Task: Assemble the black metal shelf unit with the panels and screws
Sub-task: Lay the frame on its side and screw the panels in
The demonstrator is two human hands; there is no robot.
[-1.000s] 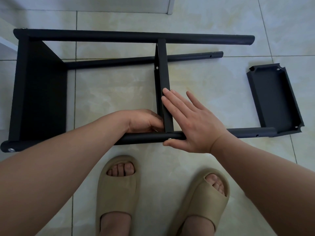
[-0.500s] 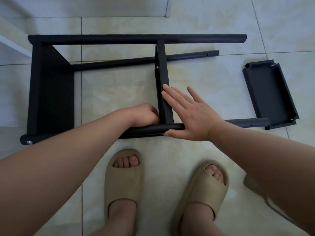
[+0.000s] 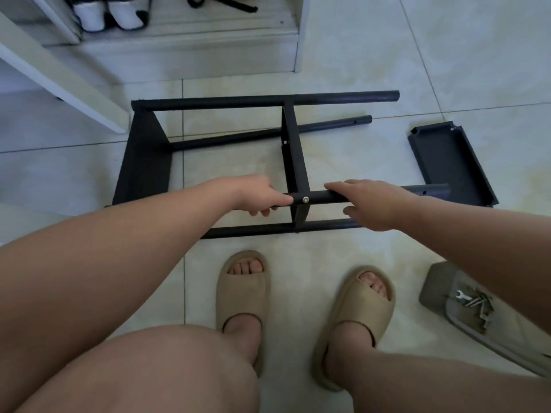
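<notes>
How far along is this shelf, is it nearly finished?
About two thirds, I'd judge. Done: an end panel and a middle panel are fitted in the frame, a screw showing in the top front post. In hand: the left hand and right hand both grip that post. Left: one loose panel lies on the floor beside it, with what look like spare screws nearby.

Plenty out of sight down here!
The left grip point(image 3: 256, 195) curls under the upper pole point(image 3: 320, 197), fingertips half hidden, and the right grip point(image 3: 374, 205) covers the next stretch. The right forearm crosses the tray point(image 3: 439, 293), its hardware point(image 3: 474, 302) too small to sort. The top edge crops the shoes point(image 3: 110, 13).
</notes>
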